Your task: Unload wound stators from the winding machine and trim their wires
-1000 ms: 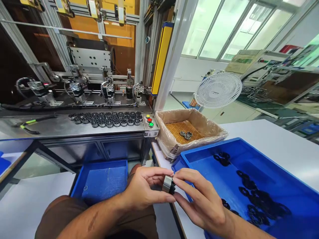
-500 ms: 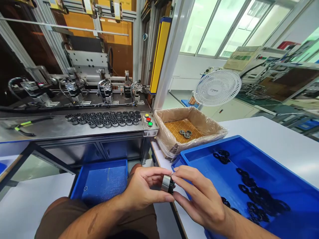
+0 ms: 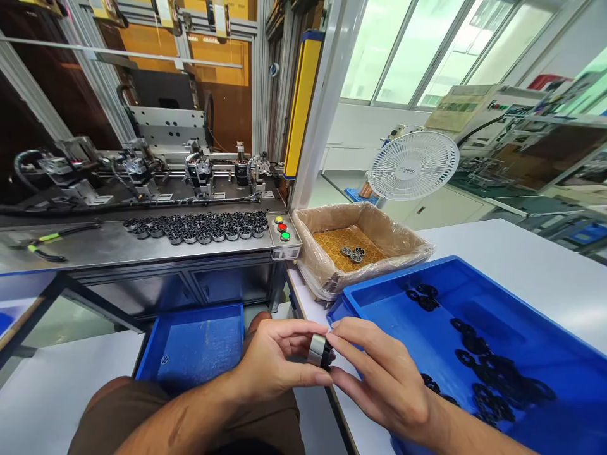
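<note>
Between my two hands is a motor stator core (image 3: 317,349), a silver metal ring with a black slotted plastic end piece (image 3: 328,355) on its right side. My left hand (image 3: 272,357) grips the metal ring between thumb and fingers. My right hand (image 3: 379,370) pinches the black end piece from the right, its fingertips at the top and bottom edges. Both hands are above the table's front edge, left of a large blue bin (image 3: 455,260) in which loose black plastic pieces (image 3: 502,379) lie in clusters.
A plastic-lined cardboard box (image 3: 313,278) holds three cores (image 3: 355,254). Rows of similar cores (image 3: 203,226) stand on the machine's metal ledge beside coloured buttons (image 3: 282,227) and green-black pliers (image 3: 45,243). A lower blue tray (image 3: 203,341) and a white fan (image 3: 412,165) are in view.
Both hands keep their hold on the stator core and black end piece, with almost no movement. The view has shifted very slightly.
</note>
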Motion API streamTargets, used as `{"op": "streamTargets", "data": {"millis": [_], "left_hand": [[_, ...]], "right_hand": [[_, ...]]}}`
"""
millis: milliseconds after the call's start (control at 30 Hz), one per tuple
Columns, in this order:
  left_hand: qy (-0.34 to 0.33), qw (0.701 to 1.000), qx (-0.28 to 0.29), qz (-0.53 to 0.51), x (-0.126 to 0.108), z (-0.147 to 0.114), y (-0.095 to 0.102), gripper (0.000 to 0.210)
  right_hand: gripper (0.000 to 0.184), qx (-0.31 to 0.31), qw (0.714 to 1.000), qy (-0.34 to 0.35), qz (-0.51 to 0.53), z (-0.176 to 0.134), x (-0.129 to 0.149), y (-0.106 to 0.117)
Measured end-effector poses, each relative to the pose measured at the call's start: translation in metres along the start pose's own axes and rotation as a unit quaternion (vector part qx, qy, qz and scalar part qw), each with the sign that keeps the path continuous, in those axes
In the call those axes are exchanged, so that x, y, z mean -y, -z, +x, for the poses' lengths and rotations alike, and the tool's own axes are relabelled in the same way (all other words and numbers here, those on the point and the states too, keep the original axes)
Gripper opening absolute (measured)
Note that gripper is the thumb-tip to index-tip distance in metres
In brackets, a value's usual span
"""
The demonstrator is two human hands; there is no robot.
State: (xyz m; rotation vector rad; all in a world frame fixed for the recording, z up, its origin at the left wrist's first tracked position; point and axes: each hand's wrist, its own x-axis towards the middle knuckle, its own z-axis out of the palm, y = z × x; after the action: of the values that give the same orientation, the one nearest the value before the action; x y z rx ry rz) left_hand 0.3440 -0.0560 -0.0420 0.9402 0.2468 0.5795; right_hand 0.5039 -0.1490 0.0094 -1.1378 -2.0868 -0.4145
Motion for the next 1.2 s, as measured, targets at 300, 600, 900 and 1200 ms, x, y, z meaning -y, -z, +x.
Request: {"op": "streamTargets", "data": {"millis": [300, 600, 900, 1200], "left_hand": [[0.018, 0.999, -0.017, -0.029, -0.004, 0.002, -0.002, 0.054], [0.054, 0.998, -0.015, 0.002, -0.005, 0.0, 0.001, 0.058], [-0.011, 0.996, -0.002, 0.09, -0.007, -0.004, -0.004, 0.045], [-0.03, 0.983, -0.051, 0.175, -0.013, 0.008, 0.012, 0.043]], "right_hand": [[0.023, -0.002, 1.0, -0.007, 0.012, -0.001, -0.001, 0.001], [0.02, 0.01, 1.0, 0.007, -0.007, -0.005, 0.0, -0.002], [0.023, 0.092, 0.983, -0.156, -0.022, -0.002, -0.033, 0.019], [0.022, 0.363, 0.746, -0.557, -0.031, -0.065, -0.123, 0.012]]}}
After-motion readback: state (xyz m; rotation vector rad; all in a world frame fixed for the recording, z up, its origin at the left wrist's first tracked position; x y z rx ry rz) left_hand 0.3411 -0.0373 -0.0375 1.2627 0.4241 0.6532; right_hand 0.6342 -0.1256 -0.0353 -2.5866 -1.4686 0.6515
